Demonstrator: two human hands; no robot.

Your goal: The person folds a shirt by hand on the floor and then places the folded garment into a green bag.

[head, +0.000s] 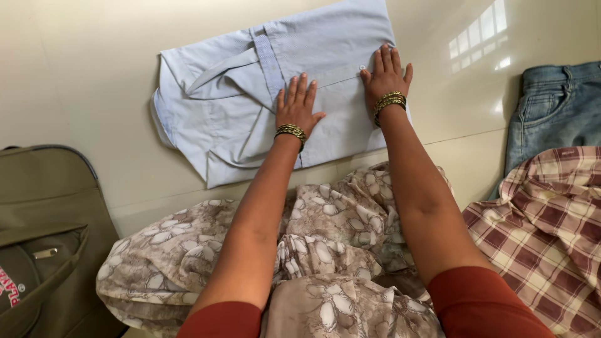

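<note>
We've got the pale blue shirt (275,87) lying flat on the cream floor (81,56), part-folded, long axis running left-right w/ collar end toward top. All places relative to that shirt: our left hand (296,105) rests palm-down near its middle, fingers spread slightly, gripping nothing. Our right hand (387,76) presses flat at its right edge by the button strip, fingers together-ish, also not pinching. Right hand is nearer the edge. Below the shirt: floral cloth (325,238). Right of it: jeans (557,106), plaid shirt (551,225). Lower left: olive bag (44,231).
</note>
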